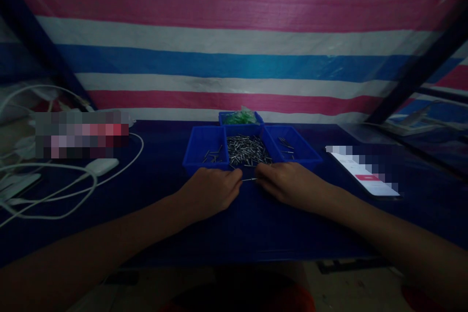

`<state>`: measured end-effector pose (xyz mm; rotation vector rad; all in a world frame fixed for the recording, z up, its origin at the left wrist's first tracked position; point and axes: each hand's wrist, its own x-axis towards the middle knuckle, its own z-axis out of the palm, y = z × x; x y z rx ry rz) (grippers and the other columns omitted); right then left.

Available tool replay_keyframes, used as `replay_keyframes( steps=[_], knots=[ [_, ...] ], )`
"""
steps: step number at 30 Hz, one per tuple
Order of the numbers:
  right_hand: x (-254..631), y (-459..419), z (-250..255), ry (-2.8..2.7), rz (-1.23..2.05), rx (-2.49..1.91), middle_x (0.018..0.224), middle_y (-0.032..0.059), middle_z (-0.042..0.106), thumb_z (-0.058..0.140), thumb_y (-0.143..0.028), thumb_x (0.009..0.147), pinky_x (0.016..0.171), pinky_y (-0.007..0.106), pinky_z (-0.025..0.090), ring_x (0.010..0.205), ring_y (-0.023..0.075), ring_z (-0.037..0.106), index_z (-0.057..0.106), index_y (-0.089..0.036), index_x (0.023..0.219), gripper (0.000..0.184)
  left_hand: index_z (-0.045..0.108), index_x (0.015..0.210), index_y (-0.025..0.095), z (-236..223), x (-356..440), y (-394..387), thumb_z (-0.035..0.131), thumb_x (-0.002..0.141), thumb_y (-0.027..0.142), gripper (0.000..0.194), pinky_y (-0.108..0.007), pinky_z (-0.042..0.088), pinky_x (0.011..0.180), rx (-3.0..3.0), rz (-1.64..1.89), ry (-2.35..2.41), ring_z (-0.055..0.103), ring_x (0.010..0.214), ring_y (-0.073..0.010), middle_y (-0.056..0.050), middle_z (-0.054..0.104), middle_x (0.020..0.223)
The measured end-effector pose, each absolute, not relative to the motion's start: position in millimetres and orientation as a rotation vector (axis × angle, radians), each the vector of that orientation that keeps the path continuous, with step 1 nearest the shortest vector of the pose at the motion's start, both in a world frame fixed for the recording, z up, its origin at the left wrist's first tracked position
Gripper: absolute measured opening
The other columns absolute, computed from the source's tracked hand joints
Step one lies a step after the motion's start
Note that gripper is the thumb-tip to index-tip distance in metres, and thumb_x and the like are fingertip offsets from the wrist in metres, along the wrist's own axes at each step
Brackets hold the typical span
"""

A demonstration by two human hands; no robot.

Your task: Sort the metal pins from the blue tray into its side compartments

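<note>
My left hand (214, 187) and my right hand (288, 180) face each other just in front of the blue bins, both with fingers closed in a pinch. A thin silver metal pin (248, 180) spans the small gap between their fingertips, one end at each hand. Behind them, the middle blue bin (243, 130) holds a heap of similar metal pins (246, 149). A few pins lie in the left blue bin (187, 153), and a few more in the right blue bin (310, 155). The fingertips are dark, so finer detail of the pin is lost.
Behind the bins stands another blue bin with a green plastic bag (240, 117). A lit phone (365, 173) lies to the right on the blue table (241, 234). White cables (97, 183) and a white adapter (102, 166) lie at left. A striped sheet (234, 63) hangs behind.
</note>
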<state>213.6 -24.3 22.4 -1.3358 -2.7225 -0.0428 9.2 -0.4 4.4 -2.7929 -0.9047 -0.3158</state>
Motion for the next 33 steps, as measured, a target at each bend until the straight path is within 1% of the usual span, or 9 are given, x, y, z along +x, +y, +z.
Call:
replay_keyframes(
  steps=[8, 14, 21, 27, 33],
  knots=[
    [212.2, -25.7, 22.8, -2.727, -0.018, -1.317, 0.068, 0.0022, 0.055, 0.039, -0.020, 0.083, 0.048, 0.024, 0.027, 0.054, 0.0109, 0.049, 0.045, -0.015, 0.085, 0.009, 0.049, 0.084, 0.016, 3.3, 8.0, 0.2, 0.036, 0.087, 0.026, 0.016, -0.022, 0.036, 0.046, -2.818, -0.332, -0.875, 0.055, 0.052, -0.0123, 0.000, 0.058, 0.062],
    [212.2, -26.4, 24.1, -2.739, -0.051, -1.335, 0.067, 0.0023, 0.056, 0.037, -0.022, 0.087, 0.049, 0.023, 0.028, 0.055, 0.0109, 0.051, 0.045, -0.015, 0.085, 0.010, 0.047, 0.083, 0.018, 5.4, 8.8, -1.6, 0.035, 0.087, 0.026, 0.015, -0.022, 0.034, 0.044, -2.790, -0.285, -0.893, 0.057, 0.052, -0.0143, 0.001, 0.058, 0.061],
    [213.5, -27.5, 24.8, -2.751, 0.006, -1.294, 0.071, 0.0031, 0.058, 0.034, -0.021, 0.089, 0.051, 0.023, 0.030, 0.058, 0.0113, 0.053, 0.046, -0.015, 0.082, 0.015, 0.048, 0.082, 0.017, -0.7, 10.2, -1.1, 0.031, 0.088, 0.025, 0.019, -0.024, 0.036, 0.045, -2.820, -0.239, -0.876, 0.057, 0.052, -0.0154, -0.001, 0.059, 0.062],
    [212.9, -22.7, 17.8, -2.757, 0.066, -1.224, 0.073, 0.0035, 0.059, 0.033, -0.019, 0.089, 0.053, 0.022, 0.032, 0.060, 0.0106, 0.054, 0.046, -0.015, 0.083, 0.015, 0.046, 0.081, 0.017, -3.0, 12.4, 1.6, 0.035, 0.086, 0.020, 0.013, -0.024, 0.038, 0.044, -2.855, -0.199, -0.824, 0.057, 0.052, -0.0153, 0.000, 0.058, 0.063],
    [208.5, -13.6, 6.4, -2.829, -0.014, -1.186, 0.072, 0.0038, 0.058, 0.036, -0.015, 0.086, 0.052, 0.023, 0.033, 0.060, 0.0117, 0.054, 0.045, -0.014, 0.084, 0.009, 0.045, 0.079, 0.017, -4.8, 9.5, 3.3, 0.034, 0.087, 0.023, 0.015, -0.025, 0.040, 0.048, -2.913, -0.223, -0.895, 0.057, 0.055, -0.0150, 0.001, 0.058, 0.064]
  ],
)
